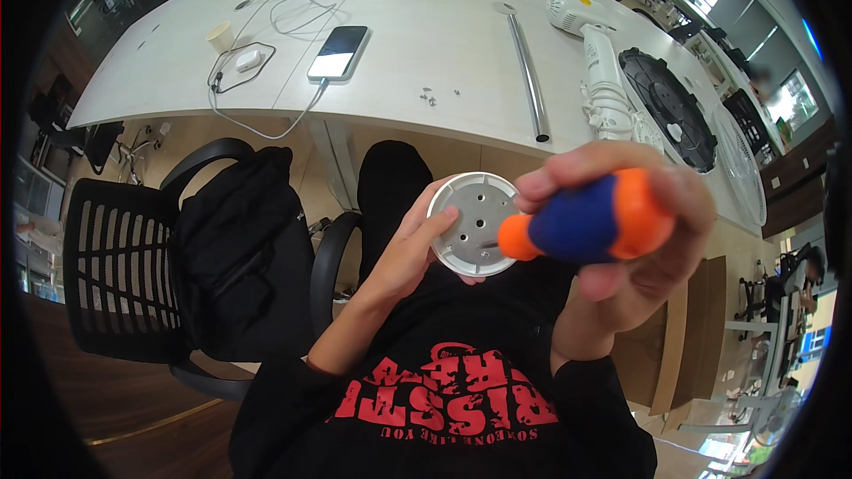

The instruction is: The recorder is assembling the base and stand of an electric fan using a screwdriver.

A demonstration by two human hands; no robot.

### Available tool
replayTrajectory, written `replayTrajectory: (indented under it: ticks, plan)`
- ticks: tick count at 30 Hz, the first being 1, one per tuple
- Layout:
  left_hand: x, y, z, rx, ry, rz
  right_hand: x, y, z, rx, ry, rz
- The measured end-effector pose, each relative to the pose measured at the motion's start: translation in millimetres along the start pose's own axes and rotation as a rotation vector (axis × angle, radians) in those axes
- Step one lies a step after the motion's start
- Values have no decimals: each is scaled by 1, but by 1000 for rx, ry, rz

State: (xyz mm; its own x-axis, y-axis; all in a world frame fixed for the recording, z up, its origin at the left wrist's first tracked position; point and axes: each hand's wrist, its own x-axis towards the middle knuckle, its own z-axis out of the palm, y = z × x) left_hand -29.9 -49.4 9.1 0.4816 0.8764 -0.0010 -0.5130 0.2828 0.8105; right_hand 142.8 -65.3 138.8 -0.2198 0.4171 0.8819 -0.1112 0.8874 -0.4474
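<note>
Above my lap, my left hand (410,244) grips a round white base (465,229), its thumb over the rim. The base's hollow side faces up and shows a grey plate with several holes. My right hand (646,288) is wrapped round the thick handle of an orange and blue screwdriver (577,220), close in front of the camera. Its shaft points left and down toward a hole low on the plate. I cannot tell whether the tip sits in a screw there.
On the white table (390,89) are loose screws (429,98), a metal tube (530,75), a white fan body (606,80), a black round cover (667,106), a phone (339,53) on a cable and a paper cup (220,36). A chair (124,266) stands left, a cardboard box (688,337) right.
</note>
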Motion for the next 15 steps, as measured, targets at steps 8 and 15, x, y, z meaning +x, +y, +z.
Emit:
replayTrajectory:
  ticks: [8,15]
  plan:
    - [0,8,3,-19,-44,-9,-1,27,5,-50,83,72]
    - [3,8,-3,-15,-77,-14,-2,31,17,111,99,94]
